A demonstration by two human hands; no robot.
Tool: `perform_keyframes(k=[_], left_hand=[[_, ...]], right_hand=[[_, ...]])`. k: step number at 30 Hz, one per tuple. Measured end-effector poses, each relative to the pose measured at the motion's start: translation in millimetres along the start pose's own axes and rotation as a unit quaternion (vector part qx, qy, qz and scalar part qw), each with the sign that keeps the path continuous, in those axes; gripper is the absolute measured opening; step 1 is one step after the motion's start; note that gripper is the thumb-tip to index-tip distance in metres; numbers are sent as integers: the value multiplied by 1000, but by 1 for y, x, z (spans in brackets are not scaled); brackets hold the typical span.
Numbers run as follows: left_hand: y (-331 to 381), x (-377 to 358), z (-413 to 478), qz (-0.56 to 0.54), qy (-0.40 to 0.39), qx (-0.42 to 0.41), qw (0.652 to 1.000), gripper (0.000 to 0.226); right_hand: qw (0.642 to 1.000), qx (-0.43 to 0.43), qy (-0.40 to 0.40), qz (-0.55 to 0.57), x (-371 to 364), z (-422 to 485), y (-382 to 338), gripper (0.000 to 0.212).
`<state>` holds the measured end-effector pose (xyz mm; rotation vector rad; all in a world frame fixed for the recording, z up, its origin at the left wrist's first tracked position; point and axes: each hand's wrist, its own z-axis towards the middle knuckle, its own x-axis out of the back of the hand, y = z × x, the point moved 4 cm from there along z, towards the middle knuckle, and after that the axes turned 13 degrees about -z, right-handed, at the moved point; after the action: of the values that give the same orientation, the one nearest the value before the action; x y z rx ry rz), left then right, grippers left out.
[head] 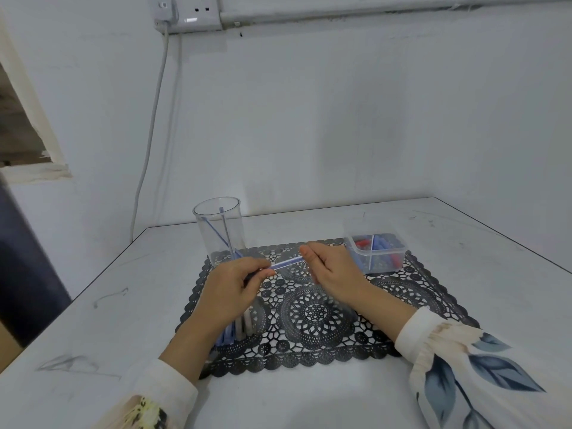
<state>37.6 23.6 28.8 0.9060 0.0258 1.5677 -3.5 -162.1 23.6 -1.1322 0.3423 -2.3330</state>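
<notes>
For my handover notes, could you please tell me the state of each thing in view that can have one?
left hand: grips one end of the pen.
right hand: pinches the pen's other end.
pen: held off the mat between both hands.
cup: upright, two thin sticks leaning inside.
box: lidless, red and blue pieces inside.
loose pens: lying on the mat under the left wrist.
plug: seated in the wall socket.

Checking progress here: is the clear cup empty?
No, the clear cup has two thin sticks leaning inside it.
</notes>
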Motion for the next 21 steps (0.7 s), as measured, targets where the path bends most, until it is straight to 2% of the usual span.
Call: perform_keyframes(k=[3, 8, 12, 14, 17, 21], left_hand=[[-1, 2, 0, -7, 14, 3, 1000, 44], [3, 3, 0, 5, 15, -16, 1000, 40], [6, 4, 0, 27, 16, -36, 999, 38], [7, 4, 0, 30, 18, -39, 999, 37], [10, 5, 0, 40, 21, -52, 998, 34], [14, 6, 0, 42, 33, -67, 996, 32]], right_hand=[[1000, 17, -22, 6, -1, -1, -2, 29], [999, -21, -8, 27, -1, 0, -3, 52], [998, -15, -24, 62, -1, -1, -4, 31], [999, -1, -10, 41, 1, 0, -6, 35], [999, -1, 16, 31, 4, 0, -7, 53], [998, 15, 9, 56, 4, -1, -8, 37]])
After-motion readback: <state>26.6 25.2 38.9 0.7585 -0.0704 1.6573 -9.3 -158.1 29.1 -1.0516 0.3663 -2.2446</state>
